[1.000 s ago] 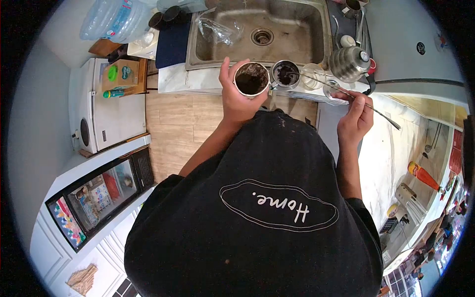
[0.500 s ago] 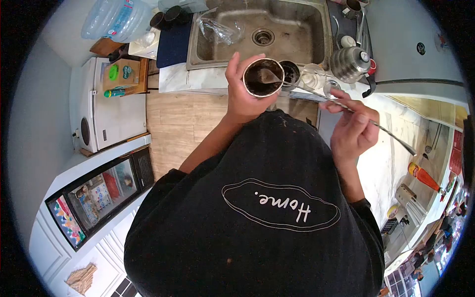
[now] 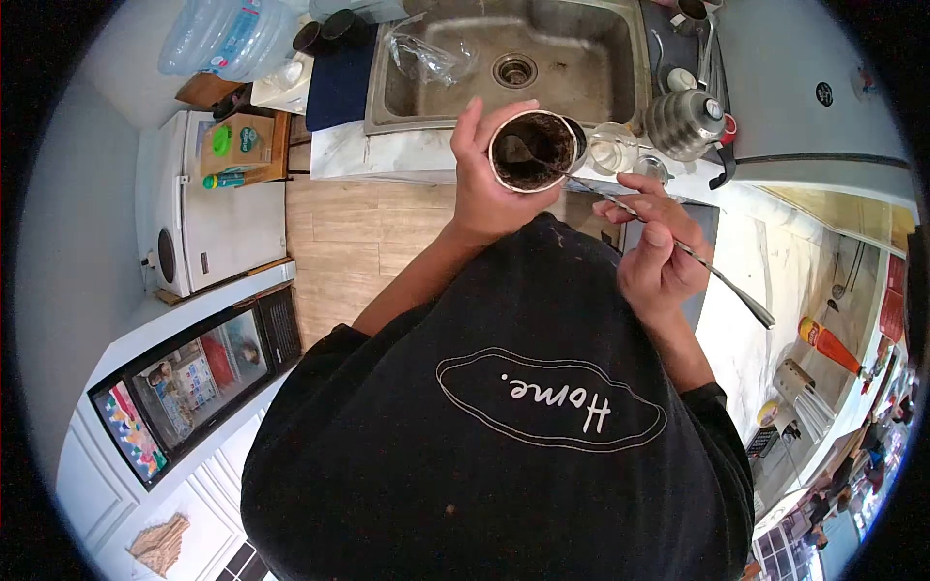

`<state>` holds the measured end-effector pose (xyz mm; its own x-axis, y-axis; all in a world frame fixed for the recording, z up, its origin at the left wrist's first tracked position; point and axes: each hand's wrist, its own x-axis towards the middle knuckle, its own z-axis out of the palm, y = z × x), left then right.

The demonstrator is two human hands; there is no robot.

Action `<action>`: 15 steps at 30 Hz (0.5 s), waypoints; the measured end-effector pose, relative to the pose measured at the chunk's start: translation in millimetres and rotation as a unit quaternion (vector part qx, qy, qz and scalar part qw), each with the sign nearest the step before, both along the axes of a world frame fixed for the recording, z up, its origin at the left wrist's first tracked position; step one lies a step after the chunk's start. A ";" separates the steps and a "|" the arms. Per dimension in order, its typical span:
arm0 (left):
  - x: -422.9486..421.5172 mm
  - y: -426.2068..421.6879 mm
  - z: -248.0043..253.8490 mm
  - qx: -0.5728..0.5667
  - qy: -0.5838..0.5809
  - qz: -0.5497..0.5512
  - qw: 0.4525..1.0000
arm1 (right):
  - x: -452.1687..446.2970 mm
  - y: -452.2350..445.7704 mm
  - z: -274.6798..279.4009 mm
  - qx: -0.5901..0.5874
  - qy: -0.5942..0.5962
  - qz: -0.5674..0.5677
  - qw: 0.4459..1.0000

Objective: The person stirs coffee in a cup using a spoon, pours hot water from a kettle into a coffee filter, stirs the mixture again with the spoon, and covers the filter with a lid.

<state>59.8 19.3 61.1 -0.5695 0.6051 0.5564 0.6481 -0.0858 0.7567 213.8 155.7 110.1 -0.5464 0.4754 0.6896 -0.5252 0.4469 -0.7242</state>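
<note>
A plank floor runs through the room, pale wood below the counter. That counter is white with grey veining; a strip of it lies along the front of the sink, and a marbled surface spreads at the right. A tall grey panel stands beyond the counter's right end. To the left are a white appliance and, nearer the person, a glass-fronted case in a black frame. The steel sink is set into the counter, its floor dull and marked, with a clear bag inside. A big clear jug stands at the upper left, above a box. On the counter right of the sink is a steel kettle; just beside it are glasses.

The left hand has its grip closed around a cup, held up by the sink's front edge, with its mouth showing and dark residue inside. The right hand has its grip closed on the twisted shaft of a long spoon, whose bowl is inside the cup.
</note>
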 end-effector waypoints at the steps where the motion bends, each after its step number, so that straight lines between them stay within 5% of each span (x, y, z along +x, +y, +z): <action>1: 0.4 0.5 -0.5 0.000 -0.003 -0.003 1.000 | 0.4 0.0 2.7 0.008 -0.004 -0.001 1.000; 7: 1.1 3.1 -1.2 -0.013 0.023 0.000 1.000 | 0.6 1.0 6.5 0.049 -0.033 -0.003 0.998; 15: 1.6 2.0 4.0 -0.024 0.052 -0.015 0.998 | 6.2 4.2 -7.3 -0.088 -0.027 -0.035 0.995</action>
<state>61.4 21.3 65.1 -0.4919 0.6480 0.5815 0.7207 -0.0717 0.6895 220.0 159.9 102.8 -0.5415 0.6245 0.5629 -0.4556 0.3447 -0.8207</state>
